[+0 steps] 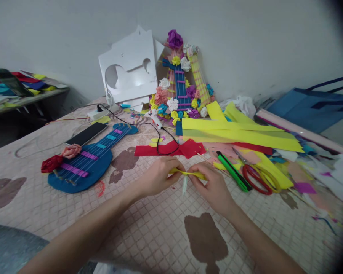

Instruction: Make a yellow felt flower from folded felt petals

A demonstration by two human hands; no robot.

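Observation:
Between the fingertips of my left hand [160,176] and my right hand [214,185] is a short strip of yellow crepe paper [199,175]. Each hand pinches one end, and the strip narrows to a twist in the middle. A pale, thin piece [184,185] hangs below that twist; what it is, I cannot make out. Beyond my hands lies a red crepe paper strip [148,150]. A green box cutter [233,171] and red-and-yellow-handled scissors [255,179] rest to the right of my right hand.
A blue paper guitar [85,186] with paper roses lies left, beside a dark phone [87,133]. Behind are a white glue gun [156,120] with a black cord, flower-covered paper guitars [180,87] and a white foam board [131,83]. Yellow paper sheets [240,131] and scraps cover the right.

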